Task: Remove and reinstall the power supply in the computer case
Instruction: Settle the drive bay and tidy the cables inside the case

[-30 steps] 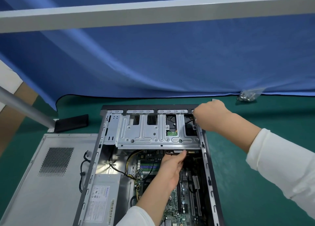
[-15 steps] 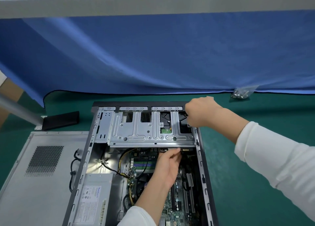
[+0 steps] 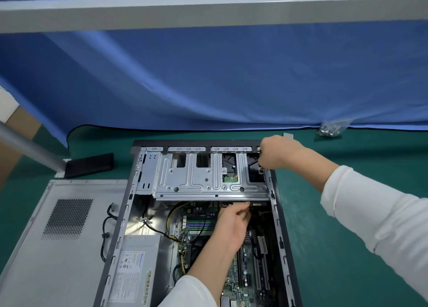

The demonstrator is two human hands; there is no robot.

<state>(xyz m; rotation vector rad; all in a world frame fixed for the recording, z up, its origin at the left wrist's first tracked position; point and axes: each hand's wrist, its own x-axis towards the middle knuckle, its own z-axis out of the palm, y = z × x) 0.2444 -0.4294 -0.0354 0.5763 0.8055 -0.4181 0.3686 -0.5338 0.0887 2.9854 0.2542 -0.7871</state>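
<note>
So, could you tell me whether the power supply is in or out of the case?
In: the power supply sits inside the case's near-left corner.

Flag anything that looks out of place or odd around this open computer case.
Nothing looks damaged or spilled. Two things lie loose: the side panel is off, flat on the table left of the computer case, and a small bag of what look like screws sits apart by the blue cloth.

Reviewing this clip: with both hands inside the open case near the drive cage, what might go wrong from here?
1. The left hand reaches under the drive cage; its metal edge might scrape the fingers.
2. Yellow and black cables run from the power supply across the motherboard; a moving wrist may snag them.
3. The right hand works at the cage's far corner; a sudden release might pinch it.
</note>
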